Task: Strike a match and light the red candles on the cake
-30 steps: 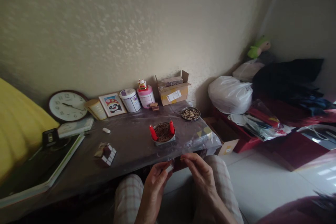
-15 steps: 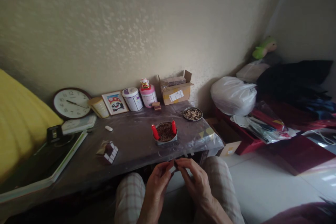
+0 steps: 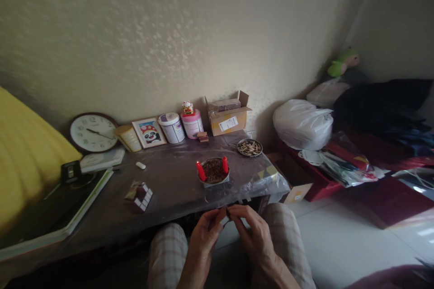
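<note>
My left hand (image 3: 204, 234) is closed on a small matchbox (image 3: 224, 220) in front of the table's near edge, between my knees. The thumb and fingers of my right hand (image 3: 252, 231) pinch at the right end of the same box. Most of the box is covered by my fingers; only a pale side and a dark edge show. Just beyond, on the table, stands a round pot (image 3: 214, 171) filled with dark grains. Two red candles stand in it, a left one (image 3: 201, 171) leaning slightly and a right one (image 3: 225, 165) nearly upright.
Matchsticks lie in a round dish (image 3: 250, 147) on the table's right. Small brown boxes (image 3: 202, 137) sit before a pink tin (image 3: 192, 124), beside an open carton (image 3: 228, 119). A puzzle cube (image 3: 142, 197), white oval object (image 3: 140, 165) and large book (image 3: 61, 207) lie left.
My hands stay together at the same spot. My fingers shift slightly around the matchbox, and its pale side is turned a little. The view moves very slightly.
</note>
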`<control>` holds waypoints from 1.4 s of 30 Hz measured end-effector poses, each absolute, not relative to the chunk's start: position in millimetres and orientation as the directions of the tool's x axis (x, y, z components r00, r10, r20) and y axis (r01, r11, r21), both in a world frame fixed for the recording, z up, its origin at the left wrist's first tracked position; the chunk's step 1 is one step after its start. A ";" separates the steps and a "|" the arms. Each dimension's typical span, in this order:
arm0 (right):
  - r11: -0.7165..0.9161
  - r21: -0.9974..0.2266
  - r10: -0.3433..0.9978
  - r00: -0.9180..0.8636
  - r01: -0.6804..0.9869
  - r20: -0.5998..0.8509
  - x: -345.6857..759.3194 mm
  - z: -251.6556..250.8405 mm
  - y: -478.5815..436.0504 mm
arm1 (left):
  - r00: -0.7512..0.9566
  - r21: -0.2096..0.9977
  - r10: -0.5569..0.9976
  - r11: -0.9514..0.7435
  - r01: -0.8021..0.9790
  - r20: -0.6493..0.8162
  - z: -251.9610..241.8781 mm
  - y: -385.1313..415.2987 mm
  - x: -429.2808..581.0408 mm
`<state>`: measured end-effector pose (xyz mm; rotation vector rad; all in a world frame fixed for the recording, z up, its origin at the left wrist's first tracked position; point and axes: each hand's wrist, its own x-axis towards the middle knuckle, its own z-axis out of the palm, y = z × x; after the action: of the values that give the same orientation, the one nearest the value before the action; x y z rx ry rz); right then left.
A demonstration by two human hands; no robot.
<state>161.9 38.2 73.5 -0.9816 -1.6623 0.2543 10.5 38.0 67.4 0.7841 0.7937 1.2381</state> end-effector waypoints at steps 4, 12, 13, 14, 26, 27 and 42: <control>0.636 -0.612 0.703 -0.026 0.471 0.711 161.9 73.9 39.1 | 0.130 0.869 0.988 0.134 -0.475 -0.081 67.5 39.6 11.2; 0.632 -0.615 0.705 -0.021 0.472 0.709 163.3 68.6 41.7 | 0.160 0.873 0.985 0.138 -0.468 -0.070 67.2 39.6 10.4; 0.635 -0.612 0.701 -0.019 0.472 0.713 163.4 68.7 41.9 | 0.162 0.870 0.984 0.141 -0.473 -0.071 67.7 40.0 10.4; 0.639 -0.608 0.696 -0.017 0.471 0.718 163.5 69.0 42.1 | 0.163 0.865 0.984 0.147 -0.479 -0.077 68.3 40.5 10.5; 0.635 -0.603 0.690 -0.005 0.483 0.724 164.3 66.6 42.7 | 0.202 0.849 0.977 0.167 -0.501 -0.072 65.8 40.1 8.8; 0.635 -0.601 0.689 -0.005 0.485 0.725 164.3 67.6 42.8 | 0.202 0.851 0.977 0.163 -0.500 -0.068 66.6 40.0 8.8; 0.665 -0.555 0.657 -0.038 0.499 0.753 166.2 74.5 52.7 | 0.165 0.846 0.985 0.136 -0.515 -0.057 86.9 42.7 13.7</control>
<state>166.2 52.7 74.5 -0.9485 -1.6874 0.1649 13.7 42.7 86.9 0.7947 0.7464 1.2463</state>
